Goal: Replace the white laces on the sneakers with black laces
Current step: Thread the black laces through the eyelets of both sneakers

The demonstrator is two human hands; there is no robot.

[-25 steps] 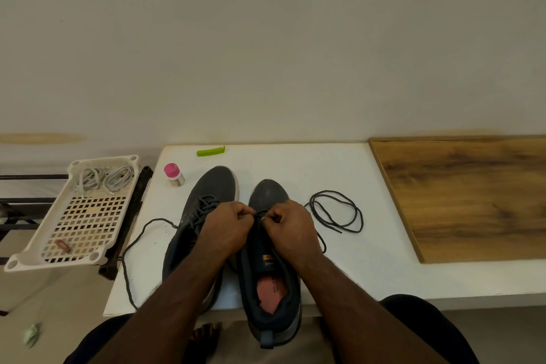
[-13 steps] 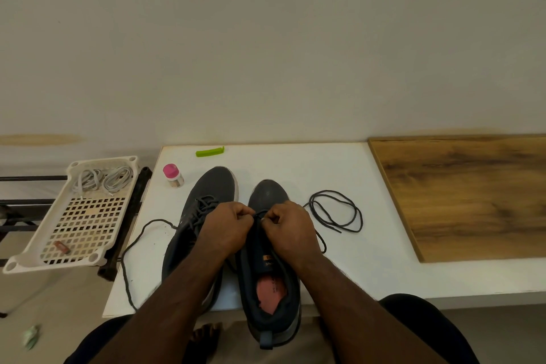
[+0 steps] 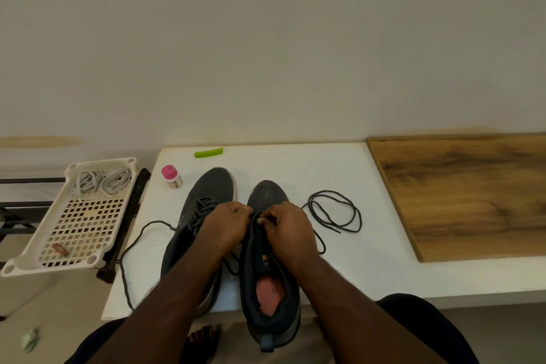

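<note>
- Little had moved since the earlier frames: both hands had stayed over the right sneaker's eyelet area, and the laces on the worktop lay as before.
- At far left, a white perforated tray (image 3: pixel 74 216) sat off the worktop on a dark rack, holding the coiled white laces (image 3: pixel 100 182) at its far end and a small brownish thing near its front, too small to identify.
- A pink-capped bottle (image 3: pixel 172 177) and a green clip (image 3: pixel 208 153) stood near the far-left part of the white worktop (image 3: pixel 339 168).
- One black lace (image 3: pixel 139 248), already threaded in the left sneaker (image 3: pixel 206 195), trailed in a long loop toward the worktop's left front corner.
- The left sneaker's heel was hidden under the left forearm.
- The left hand (image 3: pixel 226 226) was curled, its fingers (image 3: pixel 236 210) pressed together and pinching something at the right sneaker's lacing; what exactly was hard to make out, most likely a lace end.
- The right sneaker (image 3: pixel 270 284) stood with its heel overhanging the near edge, pink insole showing.
- The right hand (image 3: pixel 288 230) was likewise curled, thumb and fingers (image 3: pixel 273 217) pinching at the same spot.
- The second black lace (image 3: pixel 335 211) lay coiled just right of that sneaker, one strand running under the right hand.
- A wooden board (image 3: pixel 466 192) at far right was cut off by the frame.
</note>
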